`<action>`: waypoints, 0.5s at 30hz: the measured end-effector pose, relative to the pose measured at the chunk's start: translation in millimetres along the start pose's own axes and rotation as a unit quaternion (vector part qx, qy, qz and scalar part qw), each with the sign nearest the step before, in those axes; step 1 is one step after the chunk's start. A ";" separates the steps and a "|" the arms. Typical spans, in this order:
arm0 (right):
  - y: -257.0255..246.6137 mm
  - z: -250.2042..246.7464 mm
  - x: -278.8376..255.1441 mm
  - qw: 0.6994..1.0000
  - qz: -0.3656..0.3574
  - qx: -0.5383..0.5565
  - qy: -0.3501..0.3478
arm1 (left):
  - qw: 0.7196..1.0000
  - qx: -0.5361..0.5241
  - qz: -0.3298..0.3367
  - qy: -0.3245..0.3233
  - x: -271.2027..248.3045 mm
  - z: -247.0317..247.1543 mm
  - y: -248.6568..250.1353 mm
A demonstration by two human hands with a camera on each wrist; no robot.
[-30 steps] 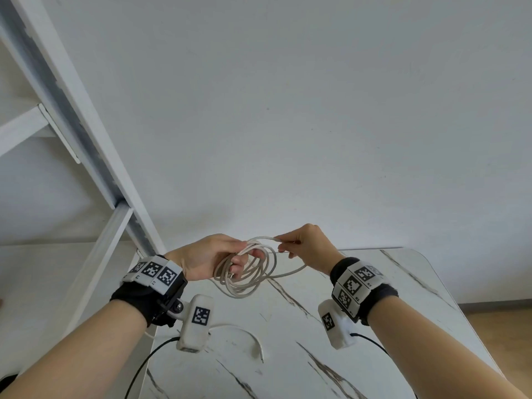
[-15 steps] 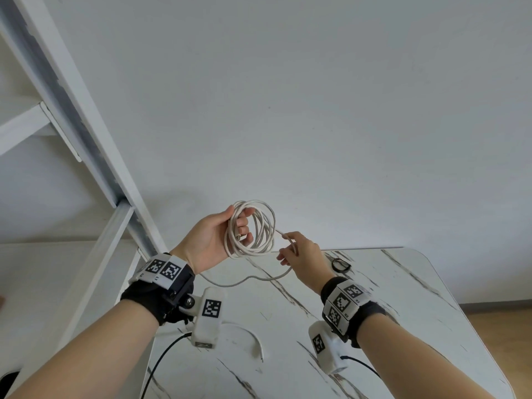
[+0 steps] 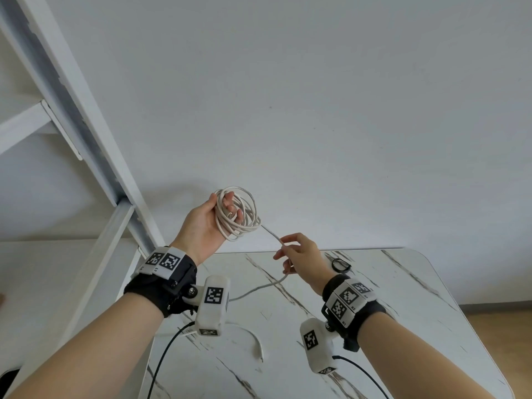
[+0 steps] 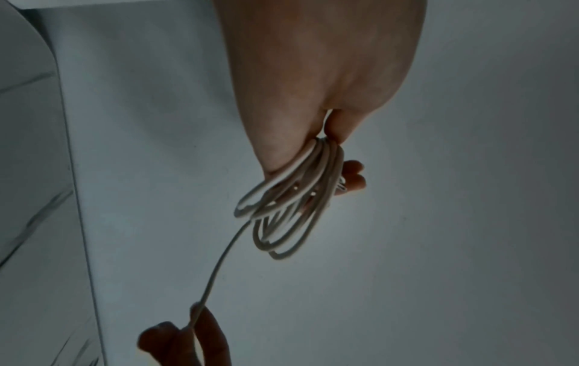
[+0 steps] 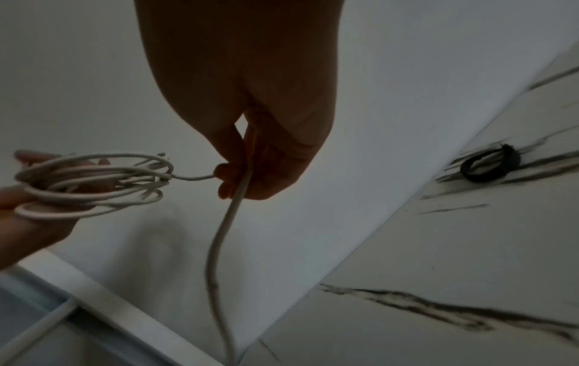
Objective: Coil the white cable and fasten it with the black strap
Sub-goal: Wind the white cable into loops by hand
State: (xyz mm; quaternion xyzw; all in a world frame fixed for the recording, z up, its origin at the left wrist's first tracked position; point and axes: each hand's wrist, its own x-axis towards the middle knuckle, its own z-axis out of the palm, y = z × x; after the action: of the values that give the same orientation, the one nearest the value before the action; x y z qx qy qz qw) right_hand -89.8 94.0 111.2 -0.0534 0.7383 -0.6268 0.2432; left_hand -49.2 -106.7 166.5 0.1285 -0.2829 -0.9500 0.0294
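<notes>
Head view: bright, even daylight, sharp, with a soft shadow on the wall [image 3: 172, 197] and wide-angle bending of the shelf frame [image 3: 72, 90] at the left edge. Both wrist views: dim, grainy, slightly soft; hands backlit, near silhouette.

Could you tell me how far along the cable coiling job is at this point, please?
Partly done. Several loops of the white cable already sit gathered in the left hand, raised above the marble table. In hand: the right hand pinches the free length running from the coil. Left: a loose tail trails over the table, uncoiled, and the black strap lies there untouched, so fastening has not begun.
</notes>
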 end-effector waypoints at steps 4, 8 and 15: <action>3.0 3.3 0.0 0.999 0.028 -0.030 -0.023 | 0.999 -0.005 0.037 0.029 7.7 1.6 4.0; 8.1 -1.5 0.9 0.998 0.060 0.015 -0.028 | 0.996 -0.017 0.073 0.057 14.6 -1.3 15.5; 5.7 -6.0 1.4 0.989 -0.042 -0.132 -0.043 | 0.992 0.085 0.073 0.054 17.9 -9.5 14.3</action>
State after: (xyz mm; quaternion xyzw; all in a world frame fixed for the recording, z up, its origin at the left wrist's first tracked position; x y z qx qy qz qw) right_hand -92.2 100.1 105.9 -0.1433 0.8004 -0.5308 0.2388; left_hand -64.3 -126.1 162.6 0.1609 -0.3692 -0.9095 0.1030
